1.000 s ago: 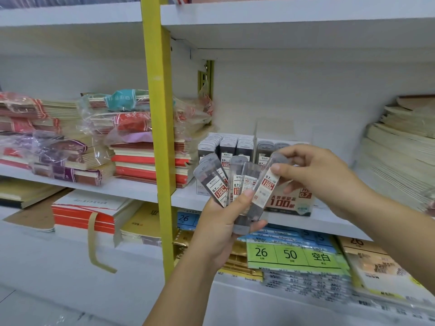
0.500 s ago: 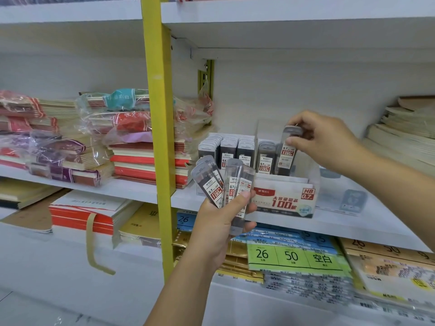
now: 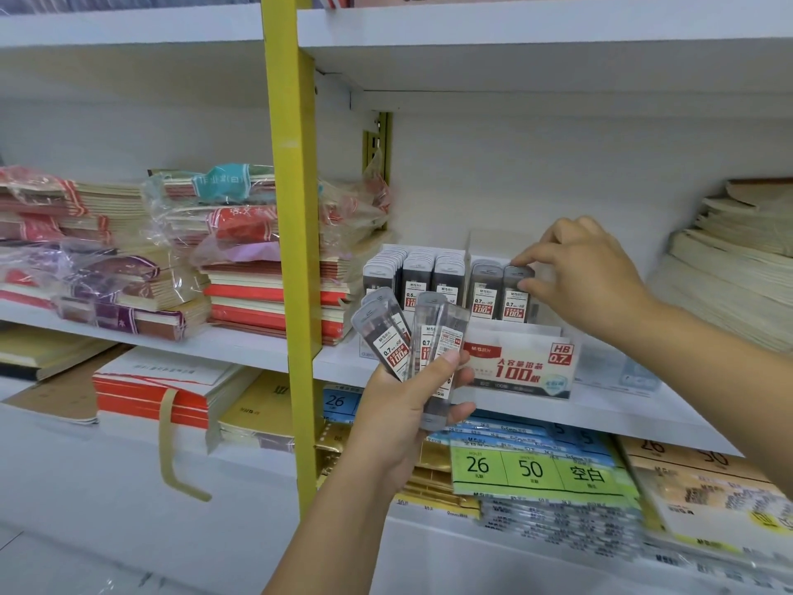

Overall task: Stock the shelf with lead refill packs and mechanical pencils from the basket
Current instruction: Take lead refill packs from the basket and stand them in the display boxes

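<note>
My left hand (image 3: 407, 405) grips a fan of several clear lead refill packs (image 3: 388, 337) with white and red labels, held in front of the middle shelf. My right hand (image 3: 588, 277) pinches the top of one lead refill pack (image 3: 517, 294) that stands in a clear display box (image 3: 521, 367) labelled HB 0.7 and 100. One more pack (image 3: 485, 292) stands beside it in that box. To the left, a second box holds rows of refill packs (image 3: 416, 272). No basket and no mechanical pencils are in view.
A yellow upright post (image 3: 292, 234) splits the white shelving. Wrapped notebook stacks (image 3: 240, 259) lie left of the boxes, and a slanted paper stack (image 3: 738, 259) lies at the right. Loose-leaf packs (image 3: 536, 470) fill the shelf below.
My right hand took one pack from the fan in my left hand, carried it up and right, and lowered it into the 0.7 display box. My left hand stayed nearly still.
</note>
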`<state>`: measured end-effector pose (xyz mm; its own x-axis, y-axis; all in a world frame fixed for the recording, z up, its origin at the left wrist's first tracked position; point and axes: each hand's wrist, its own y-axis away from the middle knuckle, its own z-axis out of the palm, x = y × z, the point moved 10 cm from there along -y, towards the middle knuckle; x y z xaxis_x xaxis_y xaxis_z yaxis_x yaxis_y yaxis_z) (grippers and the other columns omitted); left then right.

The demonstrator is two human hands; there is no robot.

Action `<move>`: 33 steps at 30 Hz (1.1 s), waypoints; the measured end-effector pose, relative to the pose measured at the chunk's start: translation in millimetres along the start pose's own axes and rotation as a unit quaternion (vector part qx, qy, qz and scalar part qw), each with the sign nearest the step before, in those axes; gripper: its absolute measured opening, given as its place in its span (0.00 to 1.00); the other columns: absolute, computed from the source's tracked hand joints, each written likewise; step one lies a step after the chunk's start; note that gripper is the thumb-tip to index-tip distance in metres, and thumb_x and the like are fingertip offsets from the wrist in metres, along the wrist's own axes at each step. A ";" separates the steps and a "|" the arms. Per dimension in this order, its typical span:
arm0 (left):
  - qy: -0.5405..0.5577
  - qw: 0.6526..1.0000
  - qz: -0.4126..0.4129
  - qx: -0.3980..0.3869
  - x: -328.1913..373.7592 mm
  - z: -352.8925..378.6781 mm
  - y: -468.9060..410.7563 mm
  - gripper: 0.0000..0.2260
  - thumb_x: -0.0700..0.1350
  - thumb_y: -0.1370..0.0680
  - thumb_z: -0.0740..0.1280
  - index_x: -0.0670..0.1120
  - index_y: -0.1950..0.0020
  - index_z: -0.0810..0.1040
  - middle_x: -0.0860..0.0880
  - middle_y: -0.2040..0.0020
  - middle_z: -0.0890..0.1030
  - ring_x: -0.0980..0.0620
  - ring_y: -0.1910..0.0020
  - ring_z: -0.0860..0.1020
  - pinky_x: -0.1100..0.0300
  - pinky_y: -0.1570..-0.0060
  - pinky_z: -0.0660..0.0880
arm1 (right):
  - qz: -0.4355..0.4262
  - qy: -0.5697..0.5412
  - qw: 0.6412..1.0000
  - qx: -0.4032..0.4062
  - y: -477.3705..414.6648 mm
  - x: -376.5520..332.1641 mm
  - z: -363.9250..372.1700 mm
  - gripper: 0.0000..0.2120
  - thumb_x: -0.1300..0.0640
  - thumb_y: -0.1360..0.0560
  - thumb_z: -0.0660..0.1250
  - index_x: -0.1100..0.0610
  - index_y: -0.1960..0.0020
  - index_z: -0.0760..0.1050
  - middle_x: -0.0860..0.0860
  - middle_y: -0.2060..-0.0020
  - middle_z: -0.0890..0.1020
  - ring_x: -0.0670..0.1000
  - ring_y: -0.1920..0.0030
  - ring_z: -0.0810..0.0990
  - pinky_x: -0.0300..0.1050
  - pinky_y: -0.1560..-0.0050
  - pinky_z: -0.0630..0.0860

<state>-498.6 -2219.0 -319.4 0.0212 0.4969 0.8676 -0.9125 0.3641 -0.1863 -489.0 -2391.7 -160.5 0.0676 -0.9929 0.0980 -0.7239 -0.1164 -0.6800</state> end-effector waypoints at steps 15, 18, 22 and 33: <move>0.003 0.997 -0.032 -0.069 -1.9 15.7 16.5 0.16 0.53 0.29 0.76 0.53 0.42 0.84 0.46 0.42 0.85 0.48 0.43 0.84 0.59 0.60 0.82 | 0.136 -0.521 0.843 -0.014 71.1 -32.5 -2.0 0.11 0.59 0.28 0.73 0.47 0.50 0.79 0.44 0.60 0.84 0.44 0.59 0.81 0.34 0.61 0.77; 0.011 0.996 -0.033 -0.078 -1.4 9.5 15.9 0.17 0.53 0.29 0.77 0.54 0.41 0.83 0.45 0.39 0.84 0.46 0.40 0.83 0.59 0.59 0.82 | 0.171 -0.576 0.799 -0.005 79.1 -20.8 1.9 0.09 0.63 0.27 0.71 0.52 0.49 0.77 0.46 0.62 0.84 0.47 0.62 0.82 0.36 0.65 0.77; 0.012 0.998 -0.023 -0.058 0.5 -3.2 13.5 0.17 0.51 0.31 0.79 0.53 0.43 0.84 0.45 0.40 0.85 0.46 0.42 0.84 0.61 0.62 0.82 | 0.200 -0.601 0.774 0.010 91.8 -11.9 0.6 0.08 0.65 0.25 0.69 0.57 0.48 0.75 0.50 0.61 0.85 0.49 0.63 0.84 0.37 0.64 0.79; -0.116 0.992 0.043 0.034 15.8 -17.2 14.9 0.08 0.46 0.23 0.72 0.52 0.44 0.80 0.50 0.52 0.87 0.55 0.58 0.85 0.66 0.69 0.77 | 0.062 -0.428 0.878 -0.204 104.9 -64.3 5.9 0.15 0.58 0.31 0.76 0.42 0.50 0.78 0.42 0.59 0.83 0.44 0.60 0.81 0.41 0.58 0.80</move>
<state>-504.8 -2192.2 -316.4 -0.1446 0.3263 0.9341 -0.9326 0.2705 -0.2389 -565.3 -2340.2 -242.4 0.3361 -0.6727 -0.6592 -0.9359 -0.1603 -0.3136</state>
